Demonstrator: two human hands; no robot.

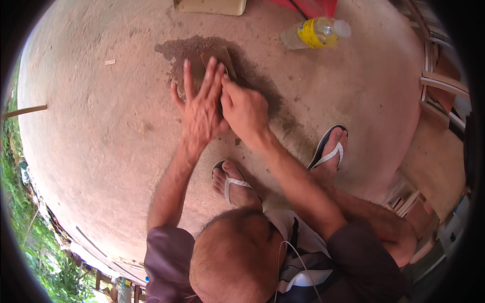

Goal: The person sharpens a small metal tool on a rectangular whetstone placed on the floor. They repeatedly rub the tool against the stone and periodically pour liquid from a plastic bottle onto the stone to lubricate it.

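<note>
My left hand point(198, 103) lies with fingers stretched and spread over a flat brown rectangular slab point(217, 54) in a dark damp patch point(179, 50) on the floor. My right hand point(246, 112) is closed beside it, touching or nearly touching my left fingers over the slab; what it grips is hidden under the fingers. A clear plastic bottle point(309, 35) with a yellow label and white cap lies on its side up and to the right of my hands.
A tan tray point(209, 6) and a red object point(318, 7) are at the top edge. Stacked boards and wood pieces point(437, 131) line the right. A small wood offcut point(110, 61) and a stick point(25, 111) are at left, with greenery beyond. My sandalled feet point(328, 149) flank the work.
</note>
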